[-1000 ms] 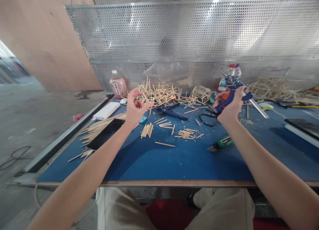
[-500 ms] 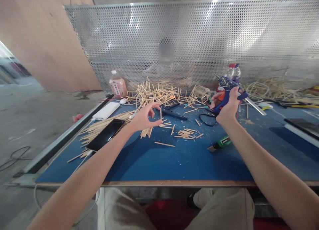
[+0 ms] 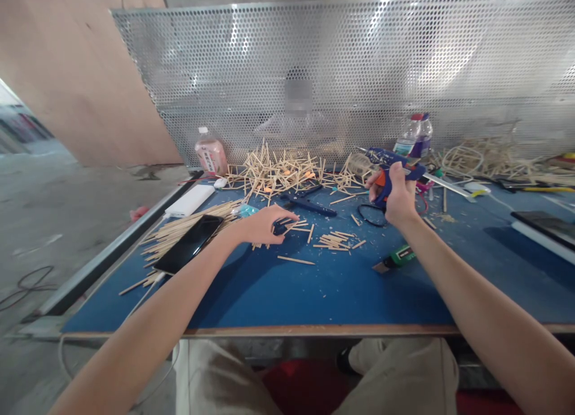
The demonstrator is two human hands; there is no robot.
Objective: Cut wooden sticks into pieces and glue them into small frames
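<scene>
My left hand point(image 3: 266, 224) is low over the short wooden sticks, thumb and index finger curved towards each other around a short wooden stick, which is mostly lost against the sticks behind. My right hand point(image 3: 399, 193) is wrapped round the handle of a blue hot glue gun point(image 3: 385, 158) with an orange trigger. The gun's nozzle points left, and a clear glue stick point(image 3: 449, 185) juts from its back. Between the hands lies a small heap of short wooden sticks point(image 3: 335, 241). Dark blue cutting pliers point(image 3: 309, 204) rest behind them, and a single stick point(image 3: 295, 260) lies in front.
A green utility knife point(image 3: 395, 258) lies blade out near my right forearm. A black phone point(image 3: 188, 244) rests on long sticks point(image 3: 155, 247) at left, near a white power bank point(image 3: 190, 200). Behind are a stick pile point(image 3: 283, 169), bottles point(image 3: 211, 153) and a perforated metal screen point(image 3: 251, 61).
My left hand has come down and turned towards the short sticks; its stick no longer stands out clearly. My right hand has shifted left and tipped the glue gun flatter.
</scene>
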